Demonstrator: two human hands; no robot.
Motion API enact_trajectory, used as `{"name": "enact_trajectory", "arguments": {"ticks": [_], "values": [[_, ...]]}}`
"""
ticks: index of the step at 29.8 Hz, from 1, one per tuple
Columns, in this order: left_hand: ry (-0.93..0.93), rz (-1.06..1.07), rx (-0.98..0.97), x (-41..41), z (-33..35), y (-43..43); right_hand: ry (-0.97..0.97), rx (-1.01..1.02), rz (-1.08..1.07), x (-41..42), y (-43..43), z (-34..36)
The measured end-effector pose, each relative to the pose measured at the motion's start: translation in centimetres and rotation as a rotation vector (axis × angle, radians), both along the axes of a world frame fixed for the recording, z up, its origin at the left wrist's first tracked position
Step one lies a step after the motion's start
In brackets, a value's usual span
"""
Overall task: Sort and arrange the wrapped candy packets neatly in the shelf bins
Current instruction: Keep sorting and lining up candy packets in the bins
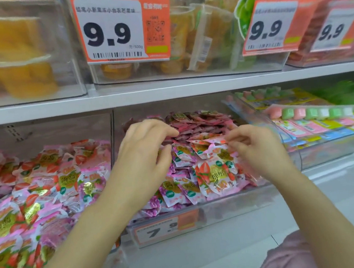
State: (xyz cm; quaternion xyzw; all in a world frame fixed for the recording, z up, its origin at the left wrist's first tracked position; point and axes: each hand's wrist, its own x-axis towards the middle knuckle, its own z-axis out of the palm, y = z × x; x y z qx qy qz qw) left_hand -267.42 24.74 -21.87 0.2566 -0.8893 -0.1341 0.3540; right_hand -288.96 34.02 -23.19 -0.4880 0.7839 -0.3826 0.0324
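Candy packets [211, 169]: glossy plastic film, crinkly, w/ shiny gold-foil patches. Bin [241, 199]: clear hard plastic, smooth, reflective. Shelf [166, 91]: white, smooth, matt; material can't tell. Price tag [120, 28]: matt printed paper/card, orange & white. Jelly cups [16, 70] up top: translucent glossy plastic, film lids. Garment [291, 257] btm right: pink cloth, matt, soft-looking.
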Motion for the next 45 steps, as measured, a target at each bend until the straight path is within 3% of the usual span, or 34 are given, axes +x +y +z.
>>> {"name": "enact_trajectory", "arguments": {"ticks": [2, 6, 8, 13, 18, 20, 22, 25, 28, 30, 33, 38, 43, 45], "values": [[-0.015, -0.008, 0.018, -0.7, -0.4, -0.1, 0.100, 0.109, -0.028, -0.2, 0.0, -0.3], [-0.015, 0.024, 0.047, -0.8, -1.2, -0.3, 0.423, 0.541, 0.004, 1.6, -0.4, -0.1], [0.001, 0.033, 0.058, -0.8, -1.0, -0.3, 0.455, 0.590, 0.010, 1.9, -0.6, -0.1], [0.000, 0.026, 0.081, -0.9, -0.8, -0.1, 0.264, 0.469, 0.001, 1.3, -1.0, -0.1], [-0.009, 0.037, 0.089, -0.8, -0.8, -0.3, 0.191, 0.373, 0.071, 0.9, -1.4, 0.1], [-0.001, 0.038, 0.103, -0.7, -0.7, -0.2, 0.127, 0.237, 0.084, 1.0, -1.3, 0.1], [0.034, 0.026, 0.119, -0.6, -0.5, 0.1, -0.061, -0.015, 0.102, 1.2, -1.2, 0.6], [0.113, -0.013, 0.217, -0.3, 0.1, 0.8, -0.493, -0.305, 0.224, 1.9, -0.7, 1.8], [0.191, -0.082, 0.424, 0.0, 0.9, 1.7, -0.836, -0.329, 0.393, 3.4, -0.7, 2.3], [0.240, -0.149, 0.561, 0.2, 1.4, 2.0, -0.955, -0.330, 0.463, 4.9, -1.2, 2.3], [0.293, -0.166, 0.671, 1.0, 1.7, 2.1, -1.000, -0.341, 0.494, 7.3, -1.9, 2.5], [0.369, -0.050, 0.730, 4.7, 1.2, 1.4, -0.900, -0.330, 0.426, 9.9, -2.4, 2.9], [0.441, 0.062, 0.801, 9.9, 0.3, 0.6, -1.026, -0.270, 0.535, 14.1, -3.3, 4.1], [0.480, 0.120, 0.815, 11.9, 0.3, 0.2, -0.910, -0.254, 0.565, 16.5, -4.1, 4.3]]}}
